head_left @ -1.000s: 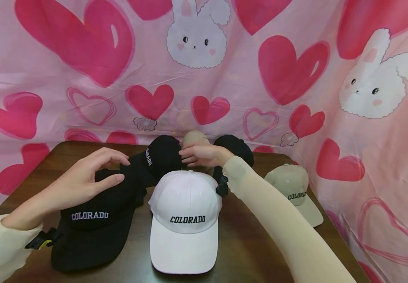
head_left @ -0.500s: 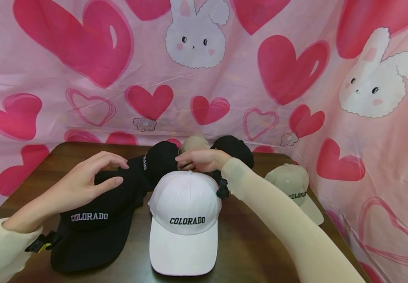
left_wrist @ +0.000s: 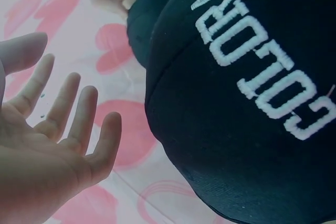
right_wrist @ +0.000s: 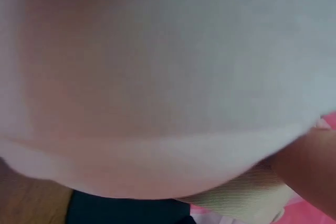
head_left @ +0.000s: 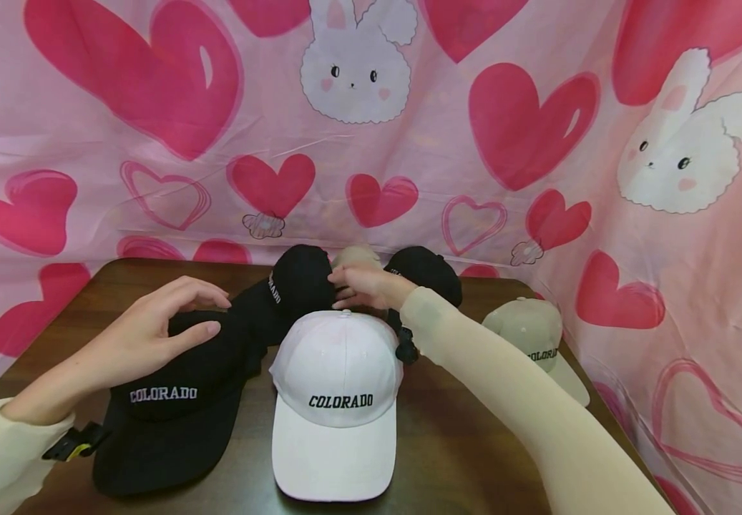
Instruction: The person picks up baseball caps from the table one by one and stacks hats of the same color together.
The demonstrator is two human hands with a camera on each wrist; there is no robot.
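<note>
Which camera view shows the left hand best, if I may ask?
The left wrist view: the left hand is close, its palm, thumb and four fingers in sight. The head view shows its back by the front black cap; the right wrist view does not show it.

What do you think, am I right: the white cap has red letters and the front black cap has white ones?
Not quite: in the head view, the letters on the white cap are black, not red. The front black cap does have white ones.

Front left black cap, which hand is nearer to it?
Left: the left hand is by the black cap's crown; the right hand is behind the white cap.
</note>
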